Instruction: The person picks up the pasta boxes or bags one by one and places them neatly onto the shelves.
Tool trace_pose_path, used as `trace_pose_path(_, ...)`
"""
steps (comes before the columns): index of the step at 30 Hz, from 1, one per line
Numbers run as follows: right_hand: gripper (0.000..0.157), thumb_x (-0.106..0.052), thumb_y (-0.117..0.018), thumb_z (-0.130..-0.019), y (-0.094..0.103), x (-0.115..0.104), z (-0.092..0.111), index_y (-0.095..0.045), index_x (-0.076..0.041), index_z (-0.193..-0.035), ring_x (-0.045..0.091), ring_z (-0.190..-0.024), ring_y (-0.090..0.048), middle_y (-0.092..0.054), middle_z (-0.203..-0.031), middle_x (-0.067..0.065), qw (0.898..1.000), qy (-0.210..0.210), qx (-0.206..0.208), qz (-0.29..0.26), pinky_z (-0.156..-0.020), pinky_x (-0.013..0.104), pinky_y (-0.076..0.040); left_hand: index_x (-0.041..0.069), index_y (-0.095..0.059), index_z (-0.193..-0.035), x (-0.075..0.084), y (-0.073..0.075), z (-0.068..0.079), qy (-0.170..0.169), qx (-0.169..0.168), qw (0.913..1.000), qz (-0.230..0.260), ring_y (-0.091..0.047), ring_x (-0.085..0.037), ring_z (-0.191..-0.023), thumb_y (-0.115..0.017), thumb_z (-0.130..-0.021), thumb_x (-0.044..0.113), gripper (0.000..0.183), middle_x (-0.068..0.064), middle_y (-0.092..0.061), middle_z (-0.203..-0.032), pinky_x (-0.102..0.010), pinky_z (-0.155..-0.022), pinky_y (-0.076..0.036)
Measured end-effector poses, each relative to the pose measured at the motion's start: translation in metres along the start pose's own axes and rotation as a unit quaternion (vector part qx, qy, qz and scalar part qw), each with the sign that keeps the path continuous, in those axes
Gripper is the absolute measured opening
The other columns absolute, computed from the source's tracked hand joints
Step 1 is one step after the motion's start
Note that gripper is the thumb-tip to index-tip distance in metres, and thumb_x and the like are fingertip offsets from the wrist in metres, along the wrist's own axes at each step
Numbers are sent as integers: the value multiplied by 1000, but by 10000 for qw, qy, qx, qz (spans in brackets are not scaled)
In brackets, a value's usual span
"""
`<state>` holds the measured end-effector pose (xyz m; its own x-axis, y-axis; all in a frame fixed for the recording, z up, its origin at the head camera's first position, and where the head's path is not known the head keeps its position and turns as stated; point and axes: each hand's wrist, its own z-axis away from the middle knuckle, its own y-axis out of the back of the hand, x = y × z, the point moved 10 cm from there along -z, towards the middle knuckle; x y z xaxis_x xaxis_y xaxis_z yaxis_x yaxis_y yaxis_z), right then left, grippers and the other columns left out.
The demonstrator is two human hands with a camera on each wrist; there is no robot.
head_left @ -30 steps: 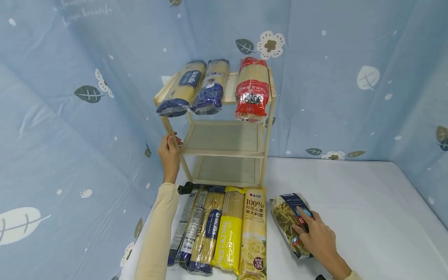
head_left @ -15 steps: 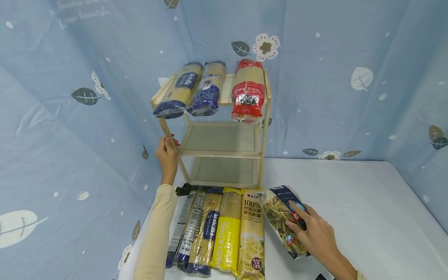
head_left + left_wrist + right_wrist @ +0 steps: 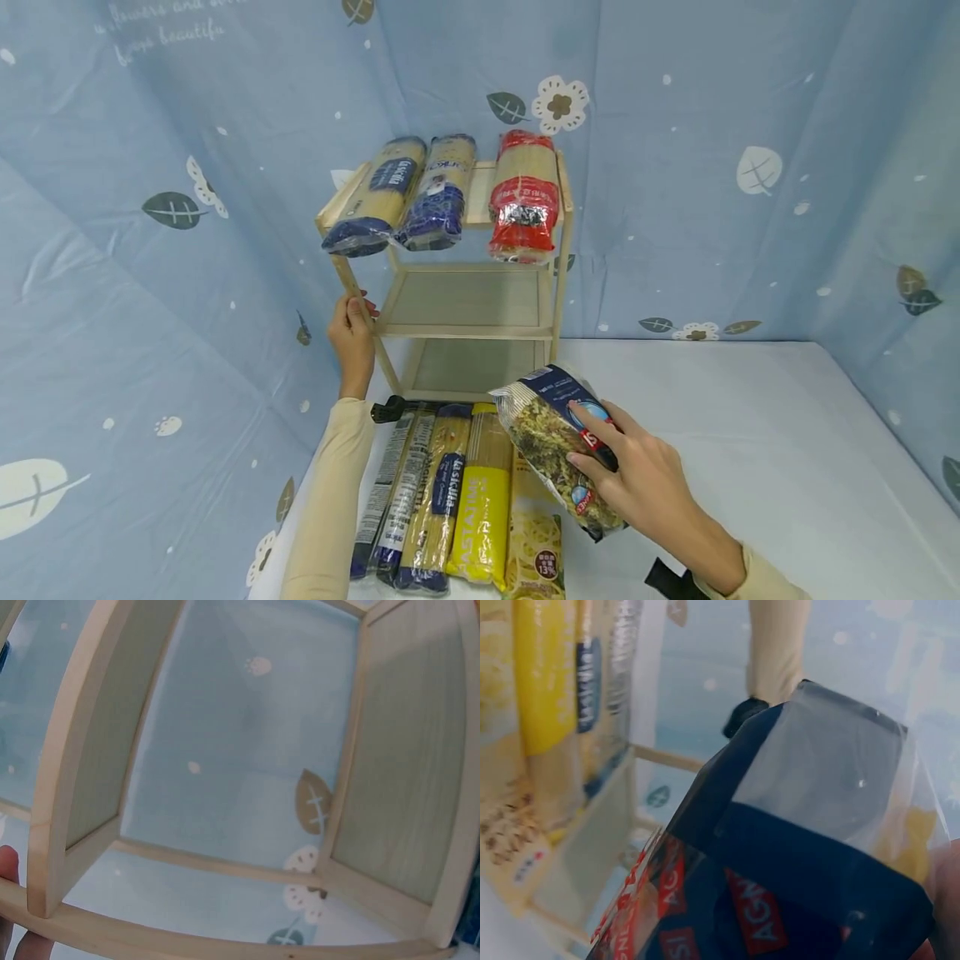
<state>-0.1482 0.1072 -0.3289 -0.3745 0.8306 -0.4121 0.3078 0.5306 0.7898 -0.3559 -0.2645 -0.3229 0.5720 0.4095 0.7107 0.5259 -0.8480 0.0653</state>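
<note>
My left hand (image 3: 351,342) grips the left front post of a wooden three-tier shelf (image 3: 465,332); in the left wrist view its fingertips (image 3: 9,864) curl around the wood. My right hand (image 3: 637,467) holds a bag of pasta (image 3: 551,442), dark blue with a clear window, tilted over the upper end of a yellow spaghetti pack (image 3: 534,533). The bag's blue end (image 3: 795,862) fills much of the right wrist view. On the top tier lie two blue-ended spaghetti packs (image 3: 386,183) and a red one (image 3: 525,196).
In front of the shelf several spaghetti packs lie side by side, among them a bright yellow pack (image 3: 480,517) and a blue-labelled pack (image 3: 438,500). A blue patterned curtain (image 3: 675,167) stands behind and left. White tabletop (image 3: 735,417) stretches to the right.
My right hand has lifted the pasta bag from the table and carried it left and toward the shelf, over the rightmost spaghetti pack. My left hand stays on the post.
</note>
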Motion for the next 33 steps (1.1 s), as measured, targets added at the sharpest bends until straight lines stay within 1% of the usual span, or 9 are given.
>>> trace_pose_path(6, 55, -31, -77, -79, 10, -27, -24, -60, -21, -130, -2, -34, -14, -56, -124, 22, 9984, 543, 161, -45, -36, 16, -14, 2, -64, -101, -1, 3, 1, 29, 0, 10000, -59, -61, -28, -73, -40, -103, 21, 30, -19, -63, -81, -21, -58, -40)
trace_pose_path(10, 54, -31, -75, -81, 15, -39, -42, -58, -20, -132, 0, -34, -14, -56, -126, 23, 9974, 697, 183, -75, -37, 17, -13, 0, -63, -101, -2, 3, 2, 22, -7, 10000, -88, -61, -29, -73, -40, -103, 18, 30, -20, -63, -81, -21, -59, -39)
trace_pose_path(13, 54, -31, -74, -83, 18, -46, -57, -57, -20, -133, 2, -33, -16, -55, -127, 24, 9969, 754, 205, -117, -36, 19, -14, -4, -62, -101, -1, 4, 1, -70, 39, 9999, -67, -60, -34, -73, -39, -103, 13, 28, -23, -63, -81, -20, -59, -39)
trace_pose_path(17, 53, -32, -72, -85, 20, -54, -80, -57, -17, -133, 6, -33, -18, -55, -125, 27, 9961, 825, 259, -165, -36, 21, -15, -9, -60, -100, 13, 5, 2, -122, 64, 9999, -95, -59, -38, -73, -39, -102, 7, 27, -27, -61, -81, -20, -60, -39)
trace_pose_path(22, 49, -32, -69, -87, 17, -59, -112, -58, -14, -132, 11, -36, -25, -61, -111, 23, 9961, 828, 263, -141, -37, 24, -16, -7, -61, -101, 33, 4, 4, -48, -50, 9999, -73, -59, -39, -76, -38, -103, 7, 27, -28, -60, -84, -25, -63, -42)
trace_pose_path(25, 47, -33, -67, -89, 11, -59, -131, -58, -15, -131, 14, -38, -30, -62, -101, 20, 9972, 718, 184, 4, -37, 25, -17, -7, -61, -101, 36, 4, 4, -33, -70, 10000, -3, -59, -40, -77, -39, -102, 7, 27, -28, -60, -85, -28, -64, -43)
trace_pose_path(28, 48, -35, -65, -89, 3, -57, -148, -57, -15, -133, 15, -40, -32, -62, -98, 20, 9983, 553, 76, 177, -37, 26, -19, -8, -61, -101, 37, 4, 4, -48, -35, 10000, 22, -59, -40, -76, -39, -102, 6, 26, -29, -60, -84, -27, -63, -43)
trace_pose_path(30, 49, -36, -64, -90, -2, -57, -158, -56, -15, -133, 15, -42, -30, -61, -96, 21, 9985, 484, 19, 260, -38, 27, -20, -9, -60, -100, 37, 3, 4, -88, -20, 10000, 12, -59, -41, -75, -40, -102, 5, 25, -29, -60, -83, -26, -63, -42)
trace_pose_path(33, 48, -36, -62, -91, -5, -55, -171, -56, -14, -134, 15, -45, -27, -59, -81, 18, 9986, 420, 43, 316, -40, 28, -19, -9, -61, -100, 37, 1, 4, -72, -9, 10000, 43, -59, -41, -75, -40, -102, 5, 25, -28, -61, -83, -24, -62, -42)
